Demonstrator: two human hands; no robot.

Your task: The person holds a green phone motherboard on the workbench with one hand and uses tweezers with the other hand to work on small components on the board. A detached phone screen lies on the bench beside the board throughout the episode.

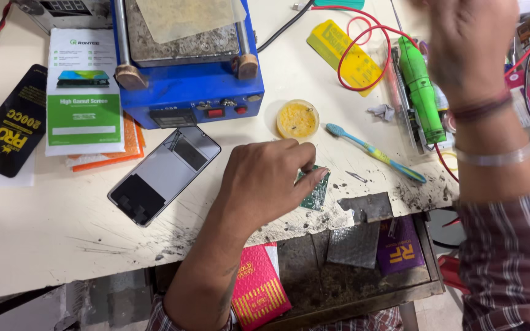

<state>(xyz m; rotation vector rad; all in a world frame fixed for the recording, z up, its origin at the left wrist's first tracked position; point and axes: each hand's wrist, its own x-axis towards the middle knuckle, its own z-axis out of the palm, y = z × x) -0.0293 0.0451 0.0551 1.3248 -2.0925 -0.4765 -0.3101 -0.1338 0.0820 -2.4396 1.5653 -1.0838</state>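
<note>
While left hand [265, 181] pinches green board [315, 191] near the bench edge [314, 224], a slip could drop it into the drawer [338, 288]; right hand [470, 46] raised, blurred; grip unclear.

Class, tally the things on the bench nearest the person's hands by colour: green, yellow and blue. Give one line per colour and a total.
Green: 2, circuit board under the left hand, tool by the right hand
Yellow: 2, round pot, card
Blue: 2, toothbrush, machine
Total: 6
</note>
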